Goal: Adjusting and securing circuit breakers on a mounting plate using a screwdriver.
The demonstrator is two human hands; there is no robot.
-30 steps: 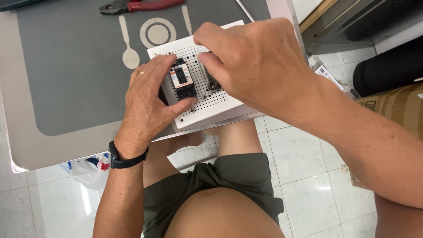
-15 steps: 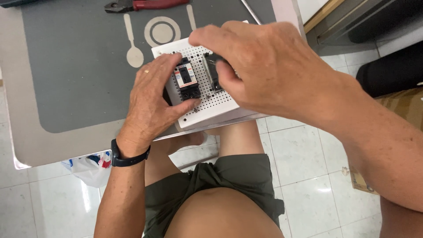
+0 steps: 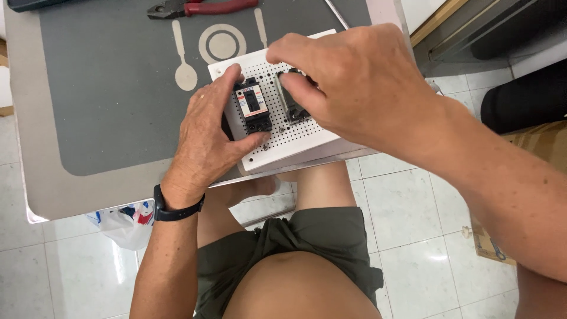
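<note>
The board [image 3: 295,139], white and full of small holes, lies at the near right edge of the bench [image 3: 88,189], part of it jutting past the rim above the person's lap. On it sit two breakers: a black one with a white label [image 3: 254,106] and a grey one [image 3: 290,101] just to its right. The left hand [image 3: 207,139] lies flat against the board's left side, thumb pressed on the front edge, fingers [image 3: 227,82] curled round the black breaker's left flank, holding it and the board steady. The right hand [image 3: 360,82] arches over from the right, wrist raised, its thumb and fingers closed on the grey breaker, pinching its top. Since the board overhangs, a hard downward push from the right hand could likely tip it off the bench if the left hand eases. A skewed grip might also leave the grey breaker crooked in the holes. Pliers [image 3: 201,8] with red handles lie well apart at the far side.
</note>
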